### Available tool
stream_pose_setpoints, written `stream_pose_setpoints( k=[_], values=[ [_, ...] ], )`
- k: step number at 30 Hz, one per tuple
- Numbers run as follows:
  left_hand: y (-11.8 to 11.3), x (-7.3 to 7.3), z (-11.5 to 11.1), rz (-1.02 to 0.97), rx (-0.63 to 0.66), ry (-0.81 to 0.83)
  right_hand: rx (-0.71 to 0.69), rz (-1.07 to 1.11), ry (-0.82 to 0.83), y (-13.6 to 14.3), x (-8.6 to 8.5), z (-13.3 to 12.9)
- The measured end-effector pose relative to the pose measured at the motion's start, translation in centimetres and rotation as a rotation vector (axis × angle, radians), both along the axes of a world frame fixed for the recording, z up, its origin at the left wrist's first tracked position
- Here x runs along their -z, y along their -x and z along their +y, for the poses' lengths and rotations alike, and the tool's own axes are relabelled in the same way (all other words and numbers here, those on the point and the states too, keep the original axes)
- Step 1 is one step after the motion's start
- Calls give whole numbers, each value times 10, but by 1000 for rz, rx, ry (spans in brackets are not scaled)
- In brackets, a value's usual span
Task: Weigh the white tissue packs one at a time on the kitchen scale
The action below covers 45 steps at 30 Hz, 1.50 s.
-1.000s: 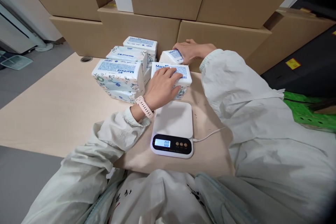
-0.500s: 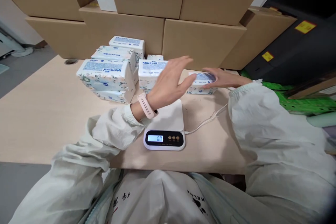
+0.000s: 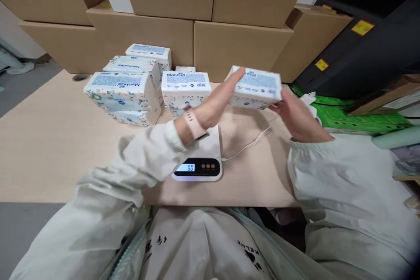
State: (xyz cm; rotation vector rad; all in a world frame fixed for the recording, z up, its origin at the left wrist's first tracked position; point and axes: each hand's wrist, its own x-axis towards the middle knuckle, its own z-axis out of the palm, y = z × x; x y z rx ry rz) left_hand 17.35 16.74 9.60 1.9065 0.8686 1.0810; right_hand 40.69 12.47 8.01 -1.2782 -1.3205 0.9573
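A tissue pack [image 3: 256, 87], white with blue print, is up off the table between my two hands. My right hand [image 3: 293, 113] grips its right end, fingers partly tucked under. At the pack's left end, my left hand [image 3: 219, 103] presses with its fingers and wears a pink wristband. Below my left forearm lies a white kitchen scale [image 3: 210, 144], its lit display reading 0.0 and its plate bare where it shows. Just left of my left hand stands another stack of tissue packs [image 3: 186, 87]. More tissue packs [image 3: 120, 85] are piled further left.
Large cardboard boxes [image 3: 243, 46] form a wall along the table's back. A white cable [image 3: 252, 142] runs from the scale to the right. Green boxes [image 3: 348, 116] and a dark cabinet [image 3: 357, 57] stand at the right. The wooden table [image 3: 39, 148] ends at my body.
My right hand has lifted the tissue pack off the table. My left hand has come against its left end. The view has shifted slightly to the right.
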Motion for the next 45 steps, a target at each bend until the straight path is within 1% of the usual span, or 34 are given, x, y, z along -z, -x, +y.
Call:
stream_pose_setpoints(
  k=[1, 3, 4, 5, 6, 7, 8, 10, 13, 15, 16, 18, 21, 22, 24, 26, 28, 32, 35, 38, 41, 45],
  values=[
    [19, -13, -22, -93, 72, 109, -1, -54, -83, 4, -12, -21],
    [60, -36, -70, -236, 171, 247, 39, -215, -181, 17, -29, -62],
    [79, -45, -93, -279, 186, 297, 42, -259, -202, 26, -32, -80],
    [97, -50, -113, -293, 182, 344, 18, -285, -202, 35, -32, -96],
    [112, -51, -131, -295, 144, 356, -17, -295, -202, 46, -28, -109],
    [125, -49, -145, -301, 82, 370, -66, -294, -196, 57, -23, -118],
    [135, -43, -154, -303, 18, 380, -118, -290, -186, 68, -15, -124],
    [148, -25, -164, -314, -104, 413, -203, -278, -151, 87, 2, -129],
    [159, 5, -163, -307, -205, 483, -246, -236, -74, 106, 29, -123],
    [165, 20, -159, -278, -222, 486, -223, -186, -54, 112, 44, -118],
    [168, 26, -156, -263, -230, 457, -184, -162, -58, 113, 51, -115],
    [173, 37, -149, -248, -283, 316, -29, -122, -115, 113, 64, -110],
    [180, 56, -136, -268, -443, -10, 306, -62, -301, 110, 75, -103],
    [181, 63, -132, -285, -487, -93, 396, -47, -363, 109, 78, -101],
    [182, 76, -127, -350, -534, -179, 515, -33, -446, 108, 80, -98],
    [181, 85, -127, -424, -531, -203, 578, -49, -486, 109, 81, -97],
    [178, 89, -131, -468, -502, -215, 625, -79, -513, 109, 83, -95],
    [172, 94, -139, -472, -469, -240, 682, -122, -594, 108, 89, -90],
    [172, 99, -138, -469, -481, -237, 714, -137, -629, 104, 96, -85],
    [174, 103, -132, -480, -479, -186, 713, -171, -618, 101, 102, -82],
    [176, 104, -128, -502, -484, -156, 703, -195, -647, 99, 105, -80],
    [177, 101, -128, -531, -476, -195, 697, -184, -689, 100, 102, -80]
  ],
)
